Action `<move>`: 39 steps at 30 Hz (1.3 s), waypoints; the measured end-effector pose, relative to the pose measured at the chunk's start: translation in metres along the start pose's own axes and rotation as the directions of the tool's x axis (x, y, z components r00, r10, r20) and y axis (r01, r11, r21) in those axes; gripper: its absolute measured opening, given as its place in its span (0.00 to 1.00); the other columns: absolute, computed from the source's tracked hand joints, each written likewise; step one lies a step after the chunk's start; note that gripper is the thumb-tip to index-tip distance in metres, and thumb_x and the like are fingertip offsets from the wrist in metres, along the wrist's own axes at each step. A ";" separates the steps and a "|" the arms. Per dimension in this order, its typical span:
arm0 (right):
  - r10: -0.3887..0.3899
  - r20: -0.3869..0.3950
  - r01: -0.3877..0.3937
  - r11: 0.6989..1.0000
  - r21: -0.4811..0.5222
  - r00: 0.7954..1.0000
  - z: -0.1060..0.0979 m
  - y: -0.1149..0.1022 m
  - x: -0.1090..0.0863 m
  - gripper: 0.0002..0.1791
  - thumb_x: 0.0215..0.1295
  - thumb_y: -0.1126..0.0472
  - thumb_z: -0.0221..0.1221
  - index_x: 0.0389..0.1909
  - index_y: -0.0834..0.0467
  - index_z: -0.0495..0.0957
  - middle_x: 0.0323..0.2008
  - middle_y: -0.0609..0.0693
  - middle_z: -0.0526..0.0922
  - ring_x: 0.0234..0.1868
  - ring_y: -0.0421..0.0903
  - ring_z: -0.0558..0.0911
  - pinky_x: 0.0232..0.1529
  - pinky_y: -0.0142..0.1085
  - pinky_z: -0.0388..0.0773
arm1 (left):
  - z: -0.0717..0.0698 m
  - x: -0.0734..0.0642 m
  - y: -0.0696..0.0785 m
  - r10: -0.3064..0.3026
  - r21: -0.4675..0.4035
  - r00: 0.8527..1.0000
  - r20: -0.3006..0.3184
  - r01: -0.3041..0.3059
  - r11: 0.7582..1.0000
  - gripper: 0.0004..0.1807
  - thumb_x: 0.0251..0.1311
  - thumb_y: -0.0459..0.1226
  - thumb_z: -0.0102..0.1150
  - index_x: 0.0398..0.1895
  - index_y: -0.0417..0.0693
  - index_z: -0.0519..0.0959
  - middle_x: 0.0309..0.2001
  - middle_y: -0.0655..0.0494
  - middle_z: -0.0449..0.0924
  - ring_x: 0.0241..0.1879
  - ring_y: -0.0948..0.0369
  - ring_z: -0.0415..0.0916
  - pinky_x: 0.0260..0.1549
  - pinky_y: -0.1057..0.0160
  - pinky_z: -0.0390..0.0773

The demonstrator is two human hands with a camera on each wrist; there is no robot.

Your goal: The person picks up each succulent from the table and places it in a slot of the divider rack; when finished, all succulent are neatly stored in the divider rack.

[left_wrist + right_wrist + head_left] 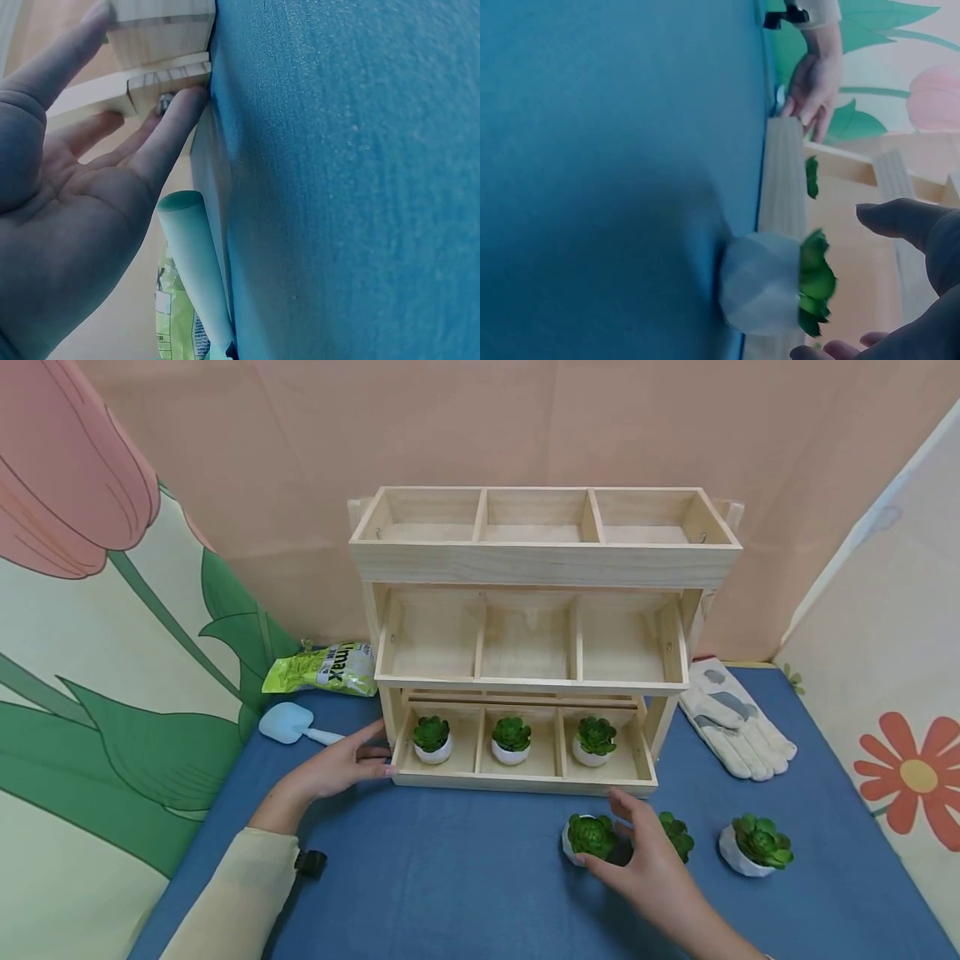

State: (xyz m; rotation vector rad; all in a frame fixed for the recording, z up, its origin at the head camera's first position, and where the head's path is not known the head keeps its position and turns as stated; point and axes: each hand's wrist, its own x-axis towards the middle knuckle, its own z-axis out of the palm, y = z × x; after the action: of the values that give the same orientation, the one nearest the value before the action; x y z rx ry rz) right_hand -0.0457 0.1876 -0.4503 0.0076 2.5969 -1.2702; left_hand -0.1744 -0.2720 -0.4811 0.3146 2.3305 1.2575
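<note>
At the left end of a three-tier wooden plant shelf [546,564], my left hand [333,768] rests its fingers against the bottom tier's corner. The left wrist view shows the thumb on the tier's front and a fingertip by a bolt on the wood. My right hand [656,864] spreads its thumb and fingers around a potted succulent [591,837] in front of the shelf. In the right wrist view, a gap separates the thumb from this plant's white faceted pot [759,283]. Behind the right hand is another succulent [677,835], its pot hidden.
Three potted succulents [511,735] stand in the bottom tier, one per compartment. One more potted succulent [757,845] sits at the right. White gloves [738,722] lie right of the shelf; a light-blue trowel [287,723] and a green bag [324,670] lie left.
</note>
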 end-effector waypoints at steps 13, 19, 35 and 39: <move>0.016 -0.028 -0.015 1.000 0.018 0.999 0.019 0.009 -0.003 0.54 0.65 0.53 0.76 0.82 0.64 0.54 0.77 0.68 0.65 0.78 0.68 0.68 0.74 0.67 0.71 | -0.001 -0.001 -0.001 -0.002 -0.004 1.000 -0.002 0.002 1.000 0.53 0.75 0.44 0.66 0.90 0.55 0.40 0.87 0.37 0.47 0.79 0.34 0.65 0.73 0.36 0.75; 0.048 -0.048 -0.046 0.998 0.040 0.998 0.025 0.009 -0.002 0.54 0.66 0.52 0.75 0.82 0.65 0.53 0.76 0.69 0.64 0.76 0.68 0.68 0.74 0.67 0.70 | 0.000 -0.001 -0.001 0.005 0.006 1.000 0.001 -0.005 1.000 0.53 0.75 0.46 0.66 0.90 0.55 0.40 0.86 0.36 0.48 0.78 0.34 0.66 0.72 0.36 0.76; 0.118 -0.082 -0.112 0.991 0.076 0.990 0.038 0.008 0.003 0.54 0.62 0.59 0.76 0.80 0.69 0.54 0.73 0.72 0.65 0.72 0.67 0.72 0.71 0.65 0.74 | -0.001 0.001 -0.003 0.009 0.013 1.000 0.002 -0.009 1.000 0.54 0.74 0.45 0.67 0.90 0.54 0.41 0.86 0.34 0.49 0.78 0.34 0.67 0.71 0.37 0.77; 0.106 -0.077 -0.100 0.992 0.078 0.991 0.040 0.008 0.003 0.53 0.59 0.63 0.77 0.79 0.70 0.56 0.72 0.72 0.67 0.72 0.68 0.72 0.71 0.65 0.73 | -0.001 0.001 -0.003 0.009 0.004 1.000 0.003 -0.009 1.000 0.54 0.74 0.45 0.67 0.90 0.53 0.41 0.86 0.34 0.48 0.78 0.34 0.67 0.71 0.38 0.78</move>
State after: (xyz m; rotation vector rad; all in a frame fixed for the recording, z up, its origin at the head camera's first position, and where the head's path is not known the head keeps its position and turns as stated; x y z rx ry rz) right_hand -0.0393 0.1614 -0.4807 0.2084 2.5781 -1.3539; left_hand -0.1759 -0.2742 -0.4833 0.3288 2.3325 1.2560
